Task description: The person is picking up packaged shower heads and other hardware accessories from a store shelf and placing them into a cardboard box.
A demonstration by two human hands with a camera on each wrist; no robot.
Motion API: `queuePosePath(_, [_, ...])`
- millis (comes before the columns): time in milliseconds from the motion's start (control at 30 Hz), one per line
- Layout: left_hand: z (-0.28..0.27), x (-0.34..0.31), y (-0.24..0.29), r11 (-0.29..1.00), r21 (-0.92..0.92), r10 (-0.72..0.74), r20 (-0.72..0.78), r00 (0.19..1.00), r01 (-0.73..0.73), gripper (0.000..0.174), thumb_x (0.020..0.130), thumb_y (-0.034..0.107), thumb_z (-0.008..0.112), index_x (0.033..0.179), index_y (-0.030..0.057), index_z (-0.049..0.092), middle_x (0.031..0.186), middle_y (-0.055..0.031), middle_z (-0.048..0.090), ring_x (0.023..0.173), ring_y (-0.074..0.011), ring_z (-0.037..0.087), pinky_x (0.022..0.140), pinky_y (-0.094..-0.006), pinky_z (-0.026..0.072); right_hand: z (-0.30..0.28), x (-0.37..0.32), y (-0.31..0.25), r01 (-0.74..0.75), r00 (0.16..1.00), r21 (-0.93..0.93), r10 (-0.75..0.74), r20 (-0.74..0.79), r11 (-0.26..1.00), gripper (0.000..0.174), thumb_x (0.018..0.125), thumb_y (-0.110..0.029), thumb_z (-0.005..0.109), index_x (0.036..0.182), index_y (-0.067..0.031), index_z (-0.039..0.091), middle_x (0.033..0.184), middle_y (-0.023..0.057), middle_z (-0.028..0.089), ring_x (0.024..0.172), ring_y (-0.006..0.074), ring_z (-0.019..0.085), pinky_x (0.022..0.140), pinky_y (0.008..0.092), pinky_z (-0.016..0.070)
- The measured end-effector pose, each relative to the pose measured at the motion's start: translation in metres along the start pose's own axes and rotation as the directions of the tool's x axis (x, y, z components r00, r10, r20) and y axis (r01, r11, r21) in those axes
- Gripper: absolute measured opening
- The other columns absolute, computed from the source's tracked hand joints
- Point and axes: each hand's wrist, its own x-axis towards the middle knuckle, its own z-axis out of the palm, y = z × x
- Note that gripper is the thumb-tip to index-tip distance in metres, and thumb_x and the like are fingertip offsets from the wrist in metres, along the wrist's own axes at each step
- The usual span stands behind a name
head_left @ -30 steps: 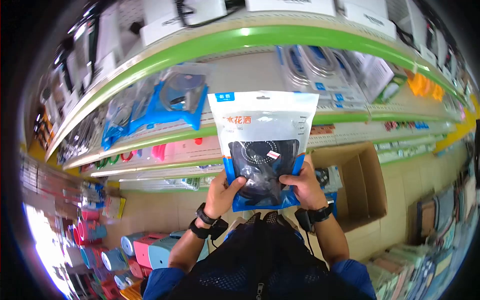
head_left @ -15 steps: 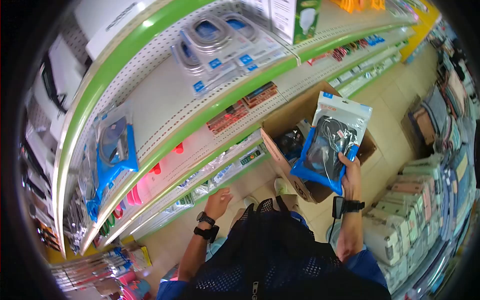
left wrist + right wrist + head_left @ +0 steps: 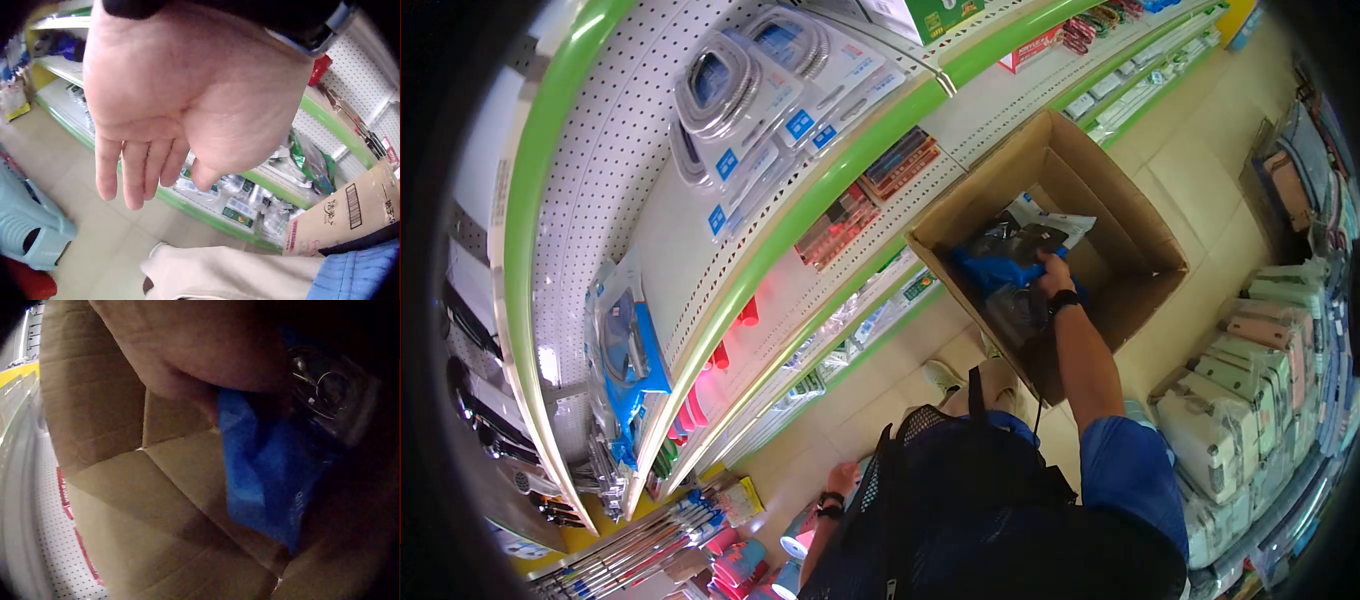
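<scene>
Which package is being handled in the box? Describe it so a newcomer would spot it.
Beside the green-edged shelves, find the open cardboard box. Look inside for the clear plastic bag with a bright blue part. What sets it apart from the packaging around it is that the right hand grips it by that blue part.

Head view: bright, fisheye-curved toward black corners, glare on the shelf edge (image 3: 525,200). Left wrist view: evenly lit, slightly soft. Right wrist view: dim, grainy; box (image 3: 181,506) interior shadowed.
</scene>
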Motion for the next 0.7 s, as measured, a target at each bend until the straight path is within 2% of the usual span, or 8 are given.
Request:
queuePosePath(67, [0.017,-0.030,-0.009,0.995,-0.074,-0.060,-0.003,0.998,0.060,0.022,0.087,0.022,0.063,0.104,0.0103,0.071,0.100,-0.0111,0.072,0.096,-0.0284,0.068,0.083,-0.0403,0.0537,0.027,0.029,0.013,-0.353,0.920,0.502,0.390,0.034,0.790,0.024,0.090,-0.010,0.066,0.112,0.0017,0.063,0.109,0.0097,0.067,0.092,0.0239,0.065,0.079,0.0392,0.0536])
queuePosePath(200, [0.036,-0.053,-0.020,0.867,-0.493,-0.182,-0.175,0.968,0.074,0.024,0.088,0.024,0.064,0.106,0.0101,0.071,0.102,-0.0128,0.072,0.095,-0.0276,0.069,0.081,-0.0392,0.0542,0.055,0.062,0.026,-0.589,0.760,0.559,0.634,0.141,0.583,0.025,0.090,-0.014,0.067,0.110,-0.0003,0.064,0.111,0.0123,0.069,0.094,0.0273,0.066,0.080,0.0407,0.0534])
queuePosePath(233, [0.040,-0.056,-0.024,0.912,-0.390,-0.212,-0.180,0.960,0.128,0.022,0.089,0.024,0.063,0.105,0.0106,0.072,0.101,-0.0124,0.073,0.094,-0.0272,0.070,0.081,-0.0384,0.0544,0.056,0.060,0.027,-0.384,0.909,0.003,0.377,0.177,0.923,0.026,0.090,-0.017,0.066,0.111,-0.0019,0.065,0.111,0.0135,0.069,0.097,0.0291,0.066,0.082,0.0409,0.0530])
queuePosePath(267, [0.041,-0.061,-0.027,0.941,-0.282,-0.244,-0.189,0.951,0.185,0.021,0.090,0.024,0.062,0.104,0.0111,0.072,0.100,-0.0119,0.073,0.093,-0.0267,0.070,0.080,-0.0376,0.0547,0.060,0.061,0.030,0.076,0.919,-0.497,0.133,0.372,0.864,0.027,0.091,-0.020,0.064,0.113,-0.0035,0.065,0.111,0.0147,0.069,0.100,0.0309,0.065,0.084,0.0411,0.0525])
queuePosePath(400, [-0.050,-0.066,0.048,0.846,-0.437,-0.382,-0.098,0.919,0.305,0.021,0.092,0.024,0.062,0.105,0.0103,0.071,0.099,-0.0102,0.073,0.092,-0.0252,0.070,0.078,-0.0362,0.0554,0.073,0.078,0.063,0.347,0.818,-0.710,0.172,0.548,0.613,0.032,0.092,-0.011,0.060,0.124,-0.0099,0.059,0.111,0.0061,0.067,0.101,0.0278,0.064,0.079,0.0407,0.0539])
queuePosePath(467, [-0.059,-0.063,0.035,0.996,-0.091,-0.038,-0.306,0.951,0.011,0.023,0.094,0.024,0.061,0.107,0.0071,0.070,0.099,-0.0102,0.072,0.090,-0.0237,0.070,0.078,-0.0352,0.0558,0.074,0.083,0.110,0.841,0.538,-0.536,-0.007,0.843,0.071,0.037,0.091,-0.012,0.057,0.128,-0.0145,0.056,0.119,0.0033,0.064,0.109,0.0259,0.061,0.077,0.0389,0.0536])
queuePosePath(633, [-0.159,-0.035,0.114,0.891,-0.449,-0.327,-0.539,0.776,0.064,0.025,0.093,0.022,0.064,0.111,0.0052,0.068,0.100,-0.0140,0.071,0.088,-0.0246,0.070,0.078,-0.0353,0.0549,0.066,0.074,0.119,0.813,0.583,-0.583,-0.043,0.811,0.018,0.045,0.092,-0.012,0.055,0.138,-0.0125,0.049,0.125,0.0038,0.062,0.114,0.0251,0.060,0.084,0.0393,0.0540])
queuePosePath(700, [-0.203,-0.027,0.130,0.936,-0.351,-0.278,-0.690,0.668,0.027,0.026,0.092,0.021,0.066,0.110,0.0032,0.068,0.099,-0.0156,0.071,0.086,-0.0266,0.069,0.080,-0.0364,0.0542,0.057,0.067,0.138,0.256,0.807,0.003,-0.215,0.550,0.967,0.040,0.095,-0.011,0.052,0.135,-0.0057,0.049,0.127,0.0089,0.060,0.113,0.0273,0.061,0.090,0.0422,0.0536])
